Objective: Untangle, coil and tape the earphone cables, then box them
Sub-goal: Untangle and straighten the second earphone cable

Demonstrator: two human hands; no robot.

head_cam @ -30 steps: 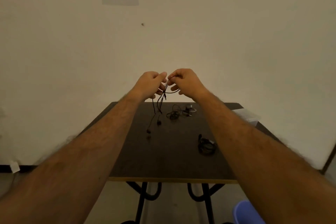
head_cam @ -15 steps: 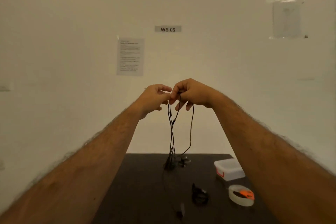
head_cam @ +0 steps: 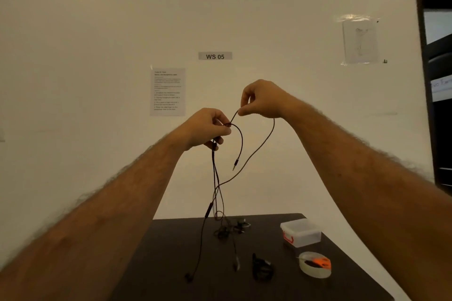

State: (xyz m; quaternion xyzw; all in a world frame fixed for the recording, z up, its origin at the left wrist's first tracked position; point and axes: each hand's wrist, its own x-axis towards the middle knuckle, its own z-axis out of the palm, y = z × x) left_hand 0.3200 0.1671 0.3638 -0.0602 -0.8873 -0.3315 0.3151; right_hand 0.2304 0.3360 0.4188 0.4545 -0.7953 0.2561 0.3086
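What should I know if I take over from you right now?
Left hand pinches the black earphone cable up in the air; right hand pinches it further along. The jack plug dangles free, and the earbuds hang down to the dark table.
One coiled bundle lies finished, it seems. Another tangled earphone waits at the back.
The lidded plastic box and tape roll sit to the right.
Left: finish untangling, coil, tape, box everything.
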